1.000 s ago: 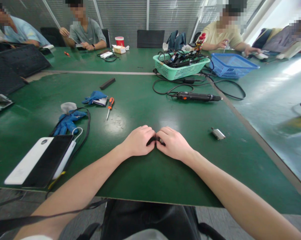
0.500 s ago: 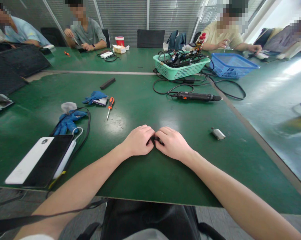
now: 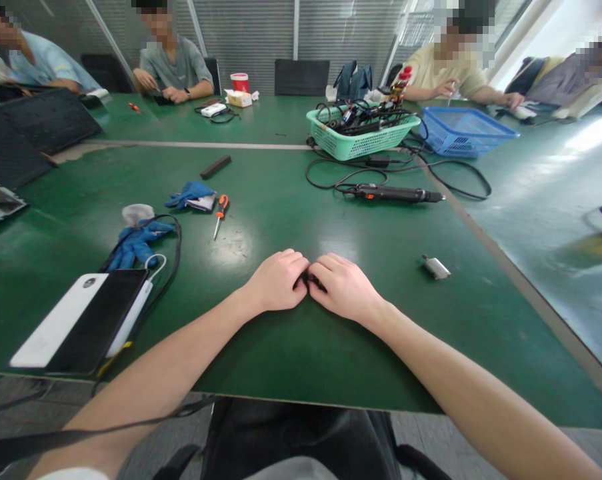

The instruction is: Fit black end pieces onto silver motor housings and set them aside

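Observation:
My left hand (image 3: 281, 280) and my right hand (image 3: 345, 285) meet over the middle of the green table (image 3: 311, 353), fingertips nearly touching. Both are closed, with fingers curled round a small dark object (image 3: 318, 283) that is mostly hidden; its kind cannot be made out. Off to the right of my right hand lies a small silvery metal part (image 3: 436, 268) with a dark end. A screwdriver (image 3: 221, 212) with an orange and black handle rests beyond my left hand, its tip pointing toward me.
Left are a white-and-black tablet-like device (image 3: 75, 323), a cable and blue gloves (image 3: 137, 245). An electric screwdriver (image 3: 398, 193) lies before a green basket (image 3: 363, 141) of tools and a blue basket (image 3: 465, 137). A dark bar (image 3: 215, 167) lies farther back. Several people sit around.
My hands stay in nearly the same place; the small object between them shows slightly less at my right fingers. A co-worker across the table has lowered a hand.

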A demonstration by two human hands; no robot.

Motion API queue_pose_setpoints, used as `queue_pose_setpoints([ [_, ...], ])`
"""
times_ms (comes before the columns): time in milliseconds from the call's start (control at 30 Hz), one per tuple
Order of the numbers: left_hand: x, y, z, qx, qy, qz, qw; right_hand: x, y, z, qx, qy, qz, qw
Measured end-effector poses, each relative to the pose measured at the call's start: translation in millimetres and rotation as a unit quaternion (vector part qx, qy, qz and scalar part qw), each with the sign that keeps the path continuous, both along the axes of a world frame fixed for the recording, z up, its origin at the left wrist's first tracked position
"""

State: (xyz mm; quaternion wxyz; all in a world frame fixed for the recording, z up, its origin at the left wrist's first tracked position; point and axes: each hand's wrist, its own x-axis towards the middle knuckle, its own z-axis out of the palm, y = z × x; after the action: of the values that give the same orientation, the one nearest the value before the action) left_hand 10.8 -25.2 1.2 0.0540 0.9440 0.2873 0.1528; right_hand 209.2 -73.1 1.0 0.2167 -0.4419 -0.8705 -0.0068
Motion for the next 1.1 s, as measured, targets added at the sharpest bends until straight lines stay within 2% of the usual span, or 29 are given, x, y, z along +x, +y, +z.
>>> queue_pose_setpoints([
  [833, 0.8, -0.6, 1.1, -0.007, -0.003, -0.002, 1.000, 2.8, 2.0, -4.4, -0.013, -0.004, -0.006, 1.000],
  [967, 1.0, -0.8, 1.8, -0.011, -0.015, -0.002, 1.000, 13.1, 7.3, -3.9, -0.013, -0.022, -0.044, 0.999],
  [1100, 1.0, -1.8, 3.7, -0.015, -0.026, -0.003, 1.000, 43.1, 20.2, -1.7, -0.020, -0.027, -0.128, 0.991],
])
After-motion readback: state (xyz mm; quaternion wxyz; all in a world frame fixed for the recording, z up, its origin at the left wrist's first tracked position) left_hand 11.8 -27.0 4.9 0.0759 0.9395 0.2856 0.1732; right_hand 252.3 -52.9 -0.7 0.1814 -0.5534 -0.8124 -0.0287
